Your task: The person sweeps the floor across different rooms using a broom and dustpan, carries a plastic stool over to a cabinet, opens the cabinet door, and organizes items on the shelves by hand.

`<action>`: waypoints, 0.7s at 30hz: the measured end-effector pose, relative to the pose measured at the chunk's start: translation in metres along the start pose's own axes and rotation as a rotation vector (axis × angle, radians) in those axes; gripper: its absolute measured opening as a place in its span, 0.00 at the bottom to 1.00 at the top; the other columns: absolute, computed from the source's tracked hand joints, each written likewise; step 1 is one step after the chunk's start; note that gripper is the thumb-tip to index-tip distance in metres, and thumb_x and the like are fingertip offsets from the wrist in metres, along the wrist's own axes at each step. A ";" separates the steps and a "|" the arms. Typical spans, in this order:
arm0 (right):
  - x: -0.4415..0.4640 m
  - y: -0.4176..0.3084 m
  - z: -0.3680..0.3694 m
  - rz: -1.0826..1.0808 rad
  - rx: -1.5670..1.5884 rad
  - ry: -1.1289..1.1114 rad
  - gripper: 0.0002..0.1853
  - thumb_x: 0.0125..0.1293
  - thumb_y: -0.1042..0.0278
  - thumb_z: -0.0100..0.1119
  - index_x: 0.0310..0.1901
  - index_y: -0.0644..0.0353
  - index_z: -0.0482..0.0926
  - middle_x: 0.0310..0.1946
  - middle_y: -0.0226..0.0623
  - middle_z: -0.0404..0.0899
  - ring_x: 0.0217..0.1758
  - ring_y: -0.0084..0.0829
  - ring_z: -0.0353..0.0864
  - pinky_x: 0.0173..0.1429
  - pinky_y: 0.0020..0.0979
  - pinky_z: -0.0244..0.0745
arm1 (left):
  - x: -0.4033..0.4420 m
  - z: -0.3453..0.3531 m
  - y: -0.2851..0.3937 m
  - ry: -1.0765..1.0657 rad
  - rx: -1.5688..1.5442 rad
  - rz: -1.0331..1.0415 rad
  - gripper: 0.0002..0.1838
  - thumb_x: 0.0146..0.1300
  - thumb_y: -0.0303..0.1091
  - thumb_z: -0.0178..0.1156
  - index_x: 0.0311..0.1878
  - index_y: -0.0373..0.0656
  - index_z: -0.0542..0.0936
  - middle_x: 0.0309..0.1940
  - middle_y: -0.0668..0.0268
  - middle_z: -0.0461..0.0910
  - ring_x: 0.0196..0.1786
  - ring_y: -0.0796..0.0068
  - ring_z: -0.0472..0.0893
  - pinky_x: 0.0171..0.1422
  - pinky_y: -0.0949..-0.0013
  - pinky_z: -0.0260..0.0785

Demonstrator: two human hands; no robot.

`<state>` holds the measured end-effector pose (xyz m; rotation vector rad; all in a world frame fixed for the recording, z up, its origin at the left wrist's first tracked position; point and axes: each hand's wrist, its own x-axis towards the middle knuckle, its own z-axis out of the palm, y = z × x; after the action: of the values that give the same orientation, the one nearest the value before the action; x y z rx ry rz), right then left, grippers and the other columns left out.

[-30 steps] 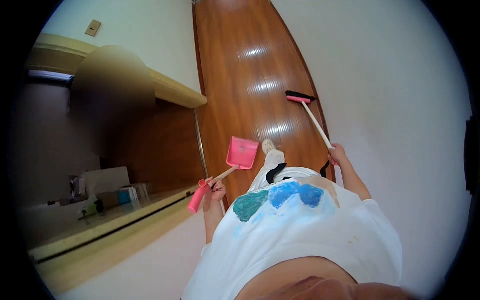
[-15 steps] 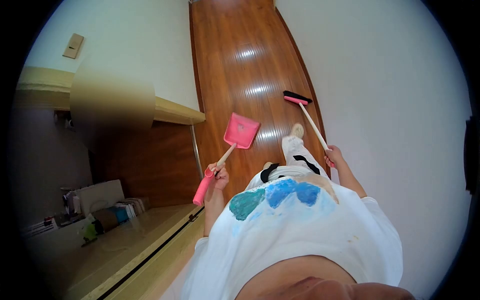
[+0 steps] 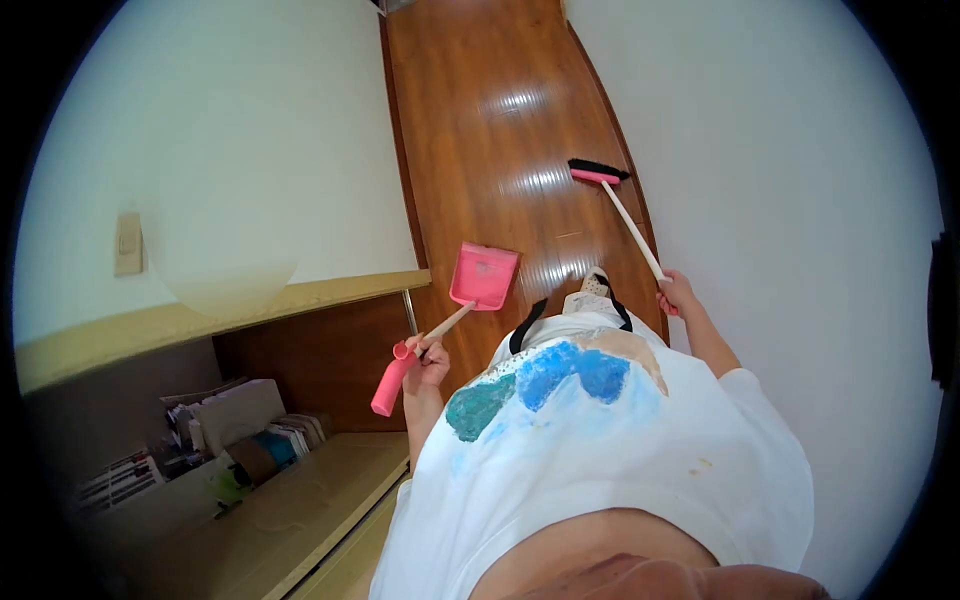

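My left hand [image 3: 429, 363] is closed round the handle of a pink dustpan [image 3: 484, 277]. The pan is out in front, left of my feet, and its pink grip end points back toward me. My right hand [image 3: 676, 293] grips the white stick of a broom [image 3: 598, 172] near its lower end. The broom head, pink with black bristles, is farther forward beside the right wall's skirting. Whether the pan touches the floor I cannot tell.
A brown wooden floor [image 3: 470, 130] runs ahead between a left wall [image 3: 280, 120] and a right wall [image 3: 770, 250]. At left is a doorway with a yellowish frame [image 3: 340, 290]; books and papers [image 3: 245, 415] lie beyond it. A switch [image 3: 129, 244] is on the left wall.
The doorway and switch have shifted down in view as I moved forward along the floor. My feet have changed position. Both hands have kept hold of the dustpan and the broom.
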<state>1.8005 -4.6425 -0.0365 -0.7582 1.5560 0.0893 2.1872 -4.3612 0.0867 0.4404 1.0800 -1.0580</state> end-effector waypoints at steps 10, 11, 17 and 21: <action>-0.018 -0.145 0.021 -0.144 -0.074 0.100 0.14 0.56 0.72 0.43 0.46 0.56 0.66 0.13 0.34 0.66 0.08 0.22 0.61 0.09 0.24 0.57 | 0.007 0.149 0.020 0.028 0.115 -0.051 0.07 0.46 0.26 0.50 0.28 0.35 0.63 0.12 0.72 0.63 0.09 0.87 0.53 0.14 0.84 0.46; -0.020 -0.153 0.028 -0.201 -0.135 0.097 0.15 0.56 0.71 0.43 0.46 0.56 0.65 0.13 0.34 0.66 0.08 0.23 0.63 0.09 0.25 0.58 | 0.019 0.174 0.023 0.057 0.147 -0.013 0.07 0.46 0.26 0.50 0.28 0.35 0.63 0.12 0.72 0.63 0.10 0.87 0.53 0.14 0.84 0.47; -0.006 -0.085 0.054 -0.161 -0.428 0.124 0.12 0.54 0.73 0.43 0.41 0.62 0.67 0.12 0.37 0.68 0.10 0.27 0.68 0.11 0.29 0.61 | 0.100 0.199 0.061 0.036 0.256 -0.001 0.17 0.45 0.25 0.51 0.36 0.21 0.60 0.12 0.71 0.63 0.11 0.85 0.55 0.15 0.83 0.49; 0.057 -0.145 0.104 -0.027 -0.343 0.123 0.07 0.53 0.74 0.43 0.33 0.66 0.70 0.11 0.37 0.68 0.10 0.29 0.69 0.10 0.30 0.60 | 0.177 0.246 0.071 0.001 0.224 -0.145 0.05 0.48 0.26 0.47 0.24 0.38 0.62 0.11 0.72 0.61 0.09 0.85 0.54 0.14 0.84 0.47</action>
<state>1.9670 -4.7269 -0.0504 -1.0704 1.6678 0.3006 2.3840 -4.5959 0.0294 0.5475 1.0093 -1.3144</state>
